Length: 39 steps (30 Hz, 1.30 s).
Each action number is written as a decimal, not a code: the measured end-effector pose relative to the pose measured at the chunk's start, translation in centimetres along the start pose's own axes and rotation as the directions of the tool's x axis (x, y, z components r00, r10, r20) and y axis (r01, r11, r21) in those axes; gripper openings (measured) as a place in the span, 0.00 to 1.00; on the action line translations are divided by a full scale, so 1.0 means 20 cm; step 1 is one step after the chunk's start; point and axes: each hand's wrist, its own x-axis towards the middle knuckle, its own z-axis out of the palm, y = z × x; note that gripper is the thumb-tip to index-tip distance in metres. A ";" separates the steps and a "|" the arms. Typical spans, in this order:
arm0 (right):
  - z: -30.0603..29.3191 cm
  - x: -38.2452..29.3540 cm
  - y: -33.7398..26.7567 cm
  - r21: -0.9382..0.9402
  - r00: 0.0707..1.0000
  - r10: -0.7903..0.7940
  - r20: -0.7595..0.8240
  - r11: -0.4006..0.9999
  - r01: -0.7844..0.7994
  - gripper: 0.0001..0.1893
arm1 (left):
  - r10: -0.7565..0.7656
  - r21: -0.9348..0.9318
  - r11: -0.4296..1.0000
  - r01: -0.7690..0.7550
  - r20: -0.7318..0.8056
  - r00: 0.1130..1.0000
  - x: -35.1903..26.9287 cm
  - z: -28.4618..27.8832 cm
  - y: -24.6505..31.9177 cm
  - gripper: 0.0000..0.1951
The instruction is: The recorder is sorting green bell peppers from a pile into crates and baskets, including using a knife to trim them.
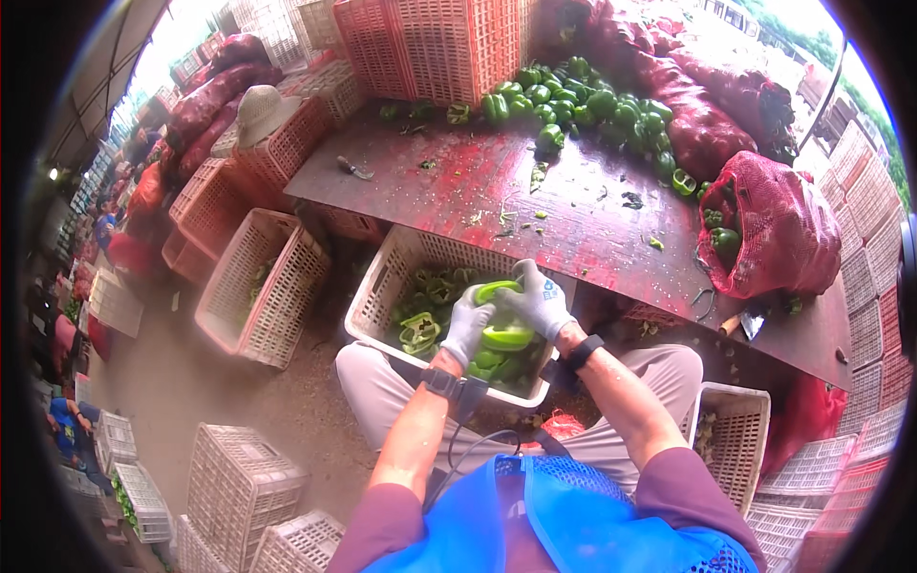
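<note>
My left hand [469,324] and my right hand [542,302], both in pale work gloves, meet over a white plastic crate [369,304] between my knees. Held between them is a bright green bell pepper piece [496,289]. Just below the gloves is another curved pepper piece [507,338]; whether a finger touches it or it is loose, I cannot tell. Inside the crate, pepper pieces [489,364] lie at the near side. A cut-open pepper [419,332] showing its seed core rests at the left, with more pepper parts behind it.
Beyond the crate, a stained table [444,179] bears a pile of whole green peppers [573,100]. A red mesh sack [781,222] spills peppers at right. A wooden-handled blade [749,324] and a curved knife [354,169] lie on it. Crates [261,286] stand at left.
</note>
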 end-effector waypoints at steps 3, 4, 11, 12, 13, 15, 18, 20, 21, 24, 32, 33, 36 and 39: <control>0.02 0.01 -0.02 -0.045 0.977 0.196 0.087 0.980 -0.193 0.30 | 0.109 0.085 0.991 -0.100 -0.106 0.988 0.06 0.05 -0.03 0.27; 0.05 0.02 -0.01 0.021 0.982 0.188 0.033 0.982 -0.189 0.28 | 0.117 0.097 0.989 -0.109 -0.091 0.989 0.07 0.07 -0.04 0.27; 0.17 0.02 0.09 -0.134 0.963 -0.032 -0.268 0.991 -0.004 0.27 | 0.154 0.343 0.936 -0.080 -0.194 0.969 0.00 0.20 0.03 0.21; 0.17 0.03 0.08 -0.132 0.964 -0.032 -0.264 0.991 -0.003 0.27 | 0.163 0.385 0.920 -0.072 -0.209 0.964 0.00 0.20 0.03 0.21; 0.16 0.04 0.08 -0.207 0.979 -0.032 -0.201 0.978 -0.011 0.26 | 0.172 0.426 0.903 -0.063 -0.223 0.960 -0.01 0.20 0.03 0.20; 0.12 0.07 0.09 -0.279 0.990 -0.025 -0.140 0.960 -0.015 0.25 | 0.138 0.447 0.895 -0.012 -0.250 0.958 -0.02 0.19 0.01 0.19; 0.06 0.11 0.31 -0.006 0.985 -0.175 0.010 0.985 0.175 0.26 | 0.069 0.194 0.980 -0.037 -0.158 0.985 0.05 0.17 -0.09 0.21; 0.05 0.09 0.20 0.435 0.983 -0.006 0.181 0.897 -0.075 0.27 | -0.068 -0.165 0.985 0.050 -0.106 0.992 0.04 0.01 -0.15 0.24; 0.00 0.08 0.20 0.713 0.920 0.114 0.374 0.599 -0.364 0.28 | -0.154 -0.355 0.926 0.126 -0.052 0.987 0.02 0.02 -0.13 0.24; -0.16 0.06 0.38 0.676 0.941 0.262 0.212 0.656 -0.335 0.21 | -0.023 -0.330 0.944 0.010 -0.035 0.999 0.04 0.07 0.00 0.21; -0.03 -0.13 0.06 -0.024 0.920 0.194 0.341 0.980 -0.198 0.31 | 0.437 0.555 0.727 -0.404 0.081 0.896 0.03 0.06 0.10 0.25; -0.03 -0.13 -0.01 -0.150 0.920 0.206 0.334 0.975 -0.164 0.28 | 0.482 0.619 0.644 -0.449 0.128 0.867 0.02 0.07 0.11 0.25; 0.00 -0.08 0.10 -0.275 0.917 0.162 0.364 0.959 -0.060 0.25 | 0.476 0.629 0.624 -0.463 0.163 0.864 0.02 0.15 0.10 0.25; 0.05 -0.08 0.16 -0.244 0.914 0.079 0.399 0.970 0.023 0.25 | 0.458 0.620 0.644 -0.448 0.157 0.875 0.01 0.13 0.11 0.25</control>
